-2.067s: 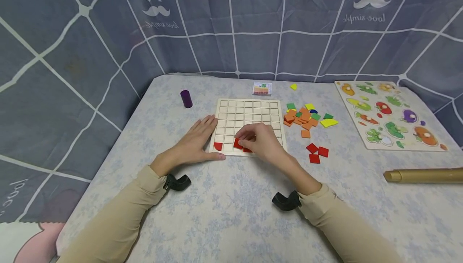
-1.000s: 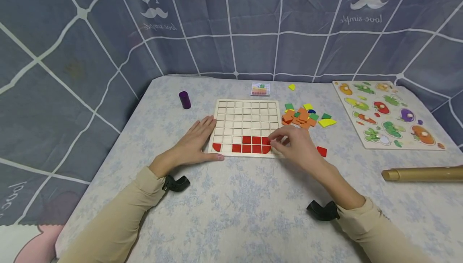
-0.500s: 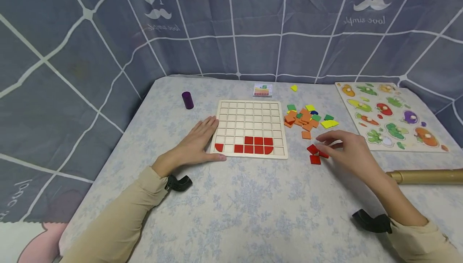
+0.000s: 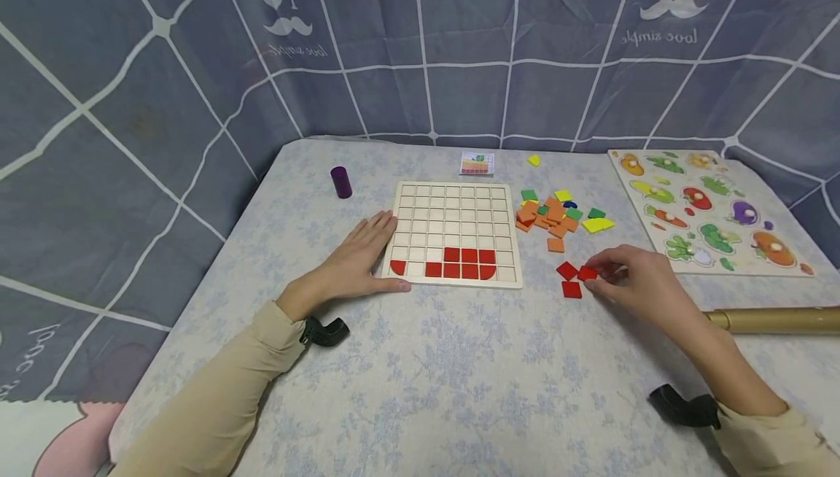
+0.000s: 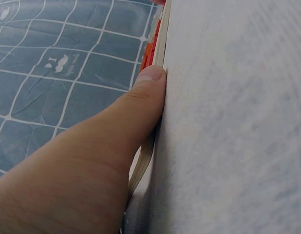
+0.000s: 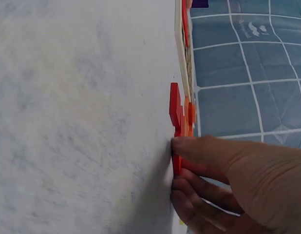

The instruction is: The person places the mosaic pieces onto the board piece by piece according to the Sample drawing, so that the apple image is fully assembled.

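Observation:
My left hand point(image 4: 354, 258) lies with straight fingers along the left edge of the wooden grid board point(image 4: 420, 211), its thumb at the front edge. Red tiles point(image 4: 469, 270) sit in the two rows of cells nearest me, including a rounded corner piece at far left. To the right of the board, my right hand point(image 4: 639, 280) pinches a red square tile point(image 4: 587, 273) between thumb and fingers. In the right wrist view, that tile point(image 6: 177, 165) shows edge-on under the thumb. Two other loose red squares point(image 4: 572, 289) lie just left of it.
Orange, green and yellow tiles point(image 4: 551, 214) are heaped beyond the red ones. A small picture card point(image 4: 477, 163) lies behind the board, a purple cylinder point(image 4: 340, 182) at back left. On the right are a vegetable puzzle board point(image 4: 656, 230) and a gold tube point(image 4: 774, 319).
My right hand has left the board's red tiles, moved right to the loose red squares, and now pinches the rightmost one. The left hand has stayed on the board's edge.

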A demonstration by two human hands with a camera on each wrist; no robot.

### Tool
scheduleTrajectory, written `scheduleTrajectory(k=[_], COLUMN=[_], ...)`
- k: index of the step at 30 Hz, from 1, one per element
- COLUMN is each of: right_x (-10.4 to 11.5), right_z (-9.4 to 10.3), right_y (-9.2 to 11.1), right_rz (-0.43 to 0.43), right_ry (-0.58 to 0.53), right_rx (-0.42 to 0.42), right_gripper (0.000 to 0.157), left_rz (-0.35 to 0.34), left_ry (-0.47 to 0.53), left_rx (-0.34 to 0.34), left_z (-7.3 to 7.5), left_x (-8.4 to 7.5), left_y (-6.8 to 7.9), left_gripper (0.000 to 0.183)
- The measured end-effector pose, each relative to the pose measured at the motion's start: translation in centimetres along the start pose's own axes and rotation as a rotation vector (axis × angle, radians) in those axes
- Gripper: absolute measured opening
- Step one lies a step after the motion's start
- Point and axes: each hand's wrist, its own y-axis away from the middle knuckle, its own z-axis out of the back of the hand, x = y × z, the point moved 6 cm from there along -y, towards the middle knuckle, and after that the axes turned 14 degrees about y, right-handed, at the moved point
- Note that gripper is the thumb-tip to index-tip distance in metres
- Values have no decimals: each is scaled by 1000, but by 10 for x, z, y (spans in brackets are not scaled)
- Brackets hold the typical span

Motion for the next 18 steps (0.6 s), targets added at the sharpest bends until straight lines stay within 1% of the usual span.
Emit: scheduleTrajectory(k=[2,5,9,12,16,18], right_x=[1,0,7,21,48,61], right_z=[2,5,9,9,5,2], right_y=[0,0,-3,-11,-27,-35], right_rz=[16,26,51,86,112,118], right_ry=[27,37,8,-27,-68,-71], right_rx=[-18,-57,-128,-152,-122,-107], right_gripper=[27,25,22,20,19,19], left_rz=[-1,-2,-3,-3,-2,-8], left_ry=[2,9,10,8,4,2], left_rx=[2,4,5,2,-2,-4], left_z=[0,0,0,0,1,0], left_x=[0,-1,-1,-1,1,1], left_y=[-1,-1,-1,-1,0,0], left_gripper=[123,123,123,123,123,123])
